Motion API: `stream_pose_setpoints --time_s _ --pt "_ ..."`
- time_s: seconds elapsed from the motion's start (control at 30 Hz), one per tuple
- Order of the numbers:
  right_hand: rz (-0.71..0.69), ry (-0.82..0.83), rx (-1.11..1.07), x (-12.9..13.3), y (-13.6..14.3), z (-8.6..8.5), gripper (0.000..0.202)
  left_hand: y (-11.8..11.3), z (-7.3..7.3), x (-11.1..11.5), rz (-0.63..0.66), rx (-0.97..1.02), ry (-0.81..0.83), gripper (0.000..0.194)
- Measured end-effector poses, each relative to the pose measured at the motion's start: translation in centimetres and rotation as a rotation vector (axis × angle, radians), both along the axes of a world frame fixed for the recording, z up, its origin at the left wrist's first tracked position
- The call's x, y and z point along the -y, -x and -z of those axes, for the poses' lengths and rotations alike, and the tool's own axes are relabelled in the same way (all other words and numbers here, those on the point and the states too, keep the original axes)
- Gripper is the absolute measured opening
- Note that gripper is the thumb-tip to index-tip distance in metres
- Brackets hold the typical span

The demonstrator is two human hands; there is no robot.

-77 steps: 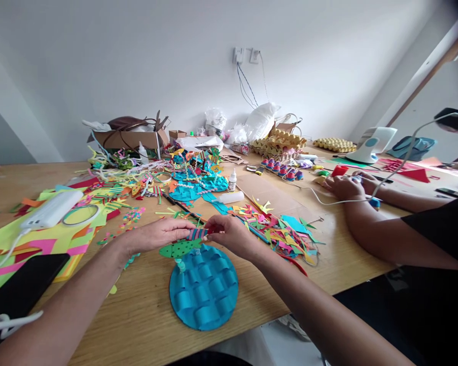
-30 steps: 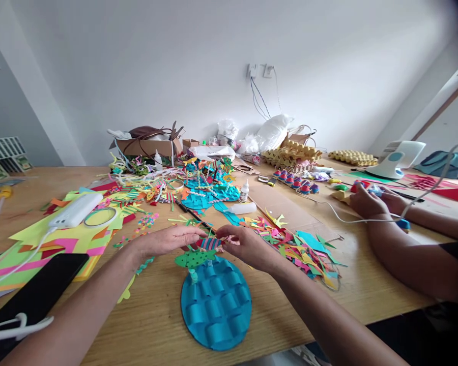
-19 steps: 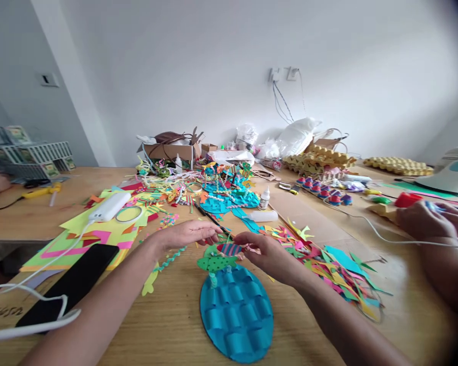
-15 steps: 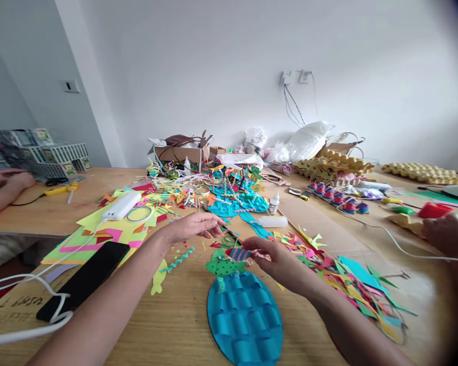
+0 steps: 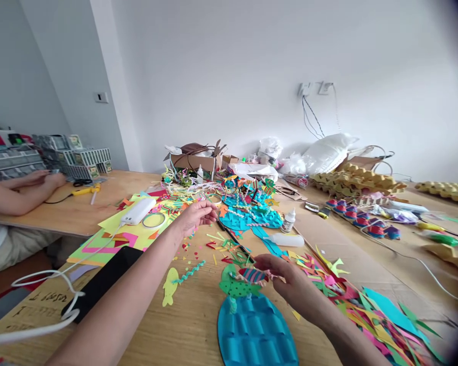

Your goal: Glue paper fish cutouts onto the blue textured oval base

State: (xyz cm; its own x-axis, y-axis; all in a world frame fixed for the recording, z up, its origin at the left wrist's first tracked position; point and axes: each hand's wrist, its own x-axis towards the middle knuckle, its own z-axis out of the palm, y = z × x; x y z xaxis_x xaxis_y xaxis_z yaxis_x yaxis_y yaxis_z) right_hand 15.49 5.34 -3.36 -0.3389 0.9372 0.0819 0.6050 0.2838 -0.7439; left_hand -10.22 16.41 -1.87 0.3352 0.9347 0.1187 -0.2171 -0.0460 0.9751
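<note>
My left hand [image 5: 199, 217] hovers over the paper scraps left of centre, fingers loosely bent and apart, nothing visible in them. Beside a red and blue striped paper fish [image 5: 254, 275], my right hand [image 5: 284, 274] is held with thumb and fingers spread. That fish lies near a green dotted paper fish [image 5: 244, 288] at the top of a blue oval board [image 5: 257, 333] covered with curled paper waves. A yellow paper fish [image 5: 170, 288] with a twisted turquoise strip [image 5: 191, 272] rests to the left. Between the hands is a dark thin stick or pen [image 5: 236, 241].
White glue bottle [image 5: 289, 221] and a lying bottle [image 5: 288, 239] stand beyond my right hand. Colourful scraps [image 5: 381, 315] spread at right. A black phone [image 5: 107, 279], power bank [image 5: 138, 211] and white cable [image 5: 48, 274] lie left. Another person's arm [image 5: 23, 195] rests at far left.
The view has swung left, so things sit further right. My left hand has drawn back from the middle, away from my right hand, which has opened beside the striped fish.
</note>
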Motion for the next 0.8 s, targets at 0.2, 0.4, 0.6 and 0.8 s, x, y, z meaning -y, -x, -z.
stream_pose_setpoints --time_s 0.2,0.4,0.6,0.8 --pt "0.011 0.025 0.033 -0.4 0.1 0.1 0.056 3.7 -3.2 -2.9 -0.125 0.126 0.049 0.016" --pt "0.033 0.059 0.074 0.3 0.1 -0.5 0.058 9.3 -8.0 -6.0 -0.417 0.455 -0.035 0.010" --pt "0.062 0.066 0.088 0.7 -0.1 -0.3 0.059 12.4 -9.4 -6.9 -0.549 0.530 -0.076 0.021" --pt "0.066 0.080 0.126 0.5 -0.4 -0.2 0.063 15.4 -8.9 -9.6 -0.654 0.237 -0.043 0.021"
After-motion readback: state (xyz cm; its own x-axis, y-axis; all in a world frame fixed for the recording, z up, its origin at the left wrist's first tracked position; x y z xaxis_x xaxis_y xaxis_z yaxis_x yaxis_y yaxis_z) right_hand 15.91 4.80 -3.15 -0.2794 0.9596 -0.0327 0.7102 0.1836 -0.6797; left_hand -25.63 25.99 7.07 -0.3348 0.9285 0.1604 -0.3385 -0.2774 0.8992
